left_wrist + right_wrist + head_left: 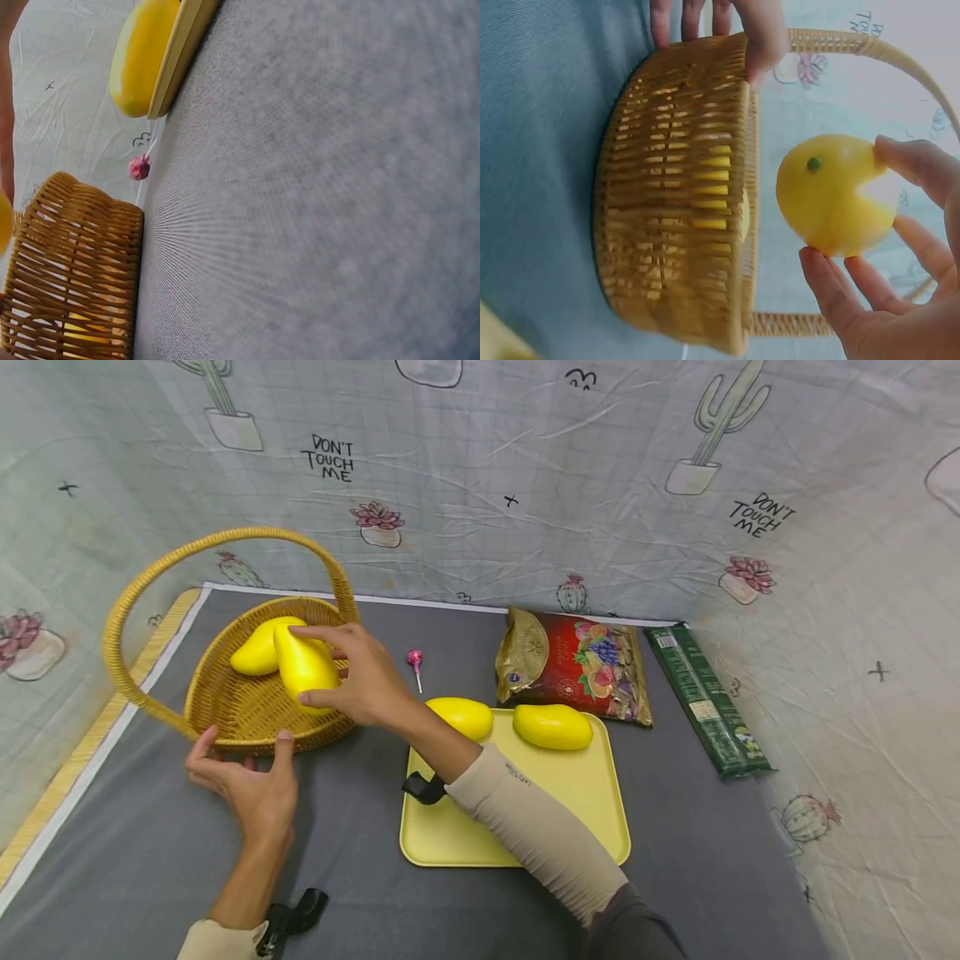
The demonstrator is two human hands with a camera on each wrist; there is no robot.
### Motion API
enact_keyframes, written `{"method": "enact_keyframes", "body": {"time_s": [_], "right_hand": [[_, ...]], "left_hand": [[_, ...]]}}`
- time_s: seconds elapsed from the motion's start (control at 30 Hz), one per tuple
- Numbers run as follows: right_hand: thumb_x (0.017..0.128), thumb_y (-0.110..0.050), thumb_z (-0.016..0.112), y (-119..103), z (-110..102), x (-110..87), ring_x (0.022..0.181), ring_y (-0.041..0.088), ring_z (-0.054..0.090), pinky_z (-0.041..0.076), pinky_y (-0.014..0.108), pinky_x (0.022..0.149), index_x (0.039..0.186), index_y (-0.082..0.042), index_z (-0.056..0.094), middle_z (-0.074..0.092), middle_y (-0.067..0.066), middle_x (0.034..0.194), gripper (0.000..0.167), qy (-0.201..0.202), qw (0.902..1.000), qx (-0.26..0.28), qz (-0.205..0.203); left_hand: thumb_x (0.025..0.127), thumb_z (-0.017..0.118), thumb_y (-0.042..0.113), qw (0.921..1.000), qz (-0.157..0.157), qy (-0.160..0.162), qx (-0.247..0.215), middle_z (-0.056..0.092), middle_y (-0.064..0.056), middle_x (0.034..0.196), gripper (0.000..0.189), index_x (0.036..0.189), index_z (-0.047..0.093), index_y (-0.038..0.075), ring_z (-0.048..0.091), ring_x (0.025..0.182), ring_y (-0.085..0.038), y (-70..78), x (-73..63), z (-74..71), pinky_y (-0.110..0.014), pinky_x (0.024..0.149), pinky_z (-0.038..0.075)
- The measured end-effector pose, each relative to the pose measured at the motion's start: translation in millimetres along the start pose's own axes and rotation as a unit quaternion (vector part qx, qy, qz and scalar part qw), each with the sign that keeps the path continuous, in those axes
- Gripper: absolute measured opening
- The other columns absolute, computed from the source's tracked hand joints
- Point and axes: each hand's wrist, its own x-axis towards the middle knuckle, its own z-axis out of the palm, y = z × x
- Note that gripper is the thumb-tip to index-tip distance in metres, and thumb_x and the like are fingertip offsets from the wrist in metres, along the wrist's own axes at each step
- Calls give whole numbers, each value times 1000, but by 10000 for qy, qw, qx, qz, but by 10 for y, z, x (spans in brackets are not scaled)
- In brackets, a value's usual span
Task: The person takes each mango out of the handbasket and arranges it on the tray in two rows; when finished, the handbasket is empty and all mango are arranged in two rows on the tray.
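My right hand [367,675] pinches a yellow toy mango [303,670] between thumb and fingers above the wicker basket [247,714]. In the right wrist view the held mango [829,195] shows a small green stem spot and hangs clear of the rim. Another mango [258,646] lies inside the basket, partly visible through the weave. My left hand [251,785] holds the basket's near side, thumb at the rim. Two more mangoes, one [461,718] partly behind my right arm and one [553,727] farther right, lie on a yellow tray [577,810].
A pink lollipop [416,668] lies between basket and tray. Behind the tray is a red and gold candy bag [573,664], with a long green packet [705,702] to its right. The basket's tall handle [247,533] arches overhead. A printed cloth [480,485] hangs behind the table.
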Motion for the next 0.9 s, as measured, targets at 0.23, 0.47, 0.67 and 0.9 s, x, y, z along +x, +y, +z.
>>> {"method": "enact_keyframes", "body": {"time_s": [0.23, 0.47, 0.67, 0.9], "right_hand": [[84, -14, 92, 43, -240, -243, 125, 17, 58, 54, 22, 100, 155, -26, 57, 55, 6, 144, 80, -18, 9998, 178, -134], [85, -13, 91, 132, -431, -492, 132, 20, 56, 56, 31, 105, 152, -24, 58, 55, 5, 146, 75, -209, 9994, 42, -277], [85, -15, 91, 223, -541, -720, 135, 19, 56, 56, 33, 105, 151, -26, 60, 55, 1, 150, 74, -420, 9984, -323, -180], [84, -14, 92, 322, -658, -995, 137, 18, 55, 57, 39, 105, 150, -27, 61, 55, -1, 153, 73, -511, 9974, -493, -136]], "left_hand": [[96, 74, 16, 10000, -3, 11, -49, 10, -3, 161, 74, 152, 26, 20, 17, 154, -20, 119, -66, 3, -45, 130, 22], [97, 73, 14, 9999, 11, 3, -115, 9, -3, 161, 73, 153, 26, 18, 16, 155, -20, 158, -88, 12, -46, 129, 22], [96, 75, 15, 9999, 57, 11, -112, 10, 0, 161, 74, 152, 27, 23, 17, 154, -17, 15, -24, 1, -44, 129, 24], [95, 76, 15, 9999, 99, 1, -128, 10, 1, 161, 74, 151, 27, 21, 17, 155, -15, -12, -2, -3, -43, 129, 24]]}}
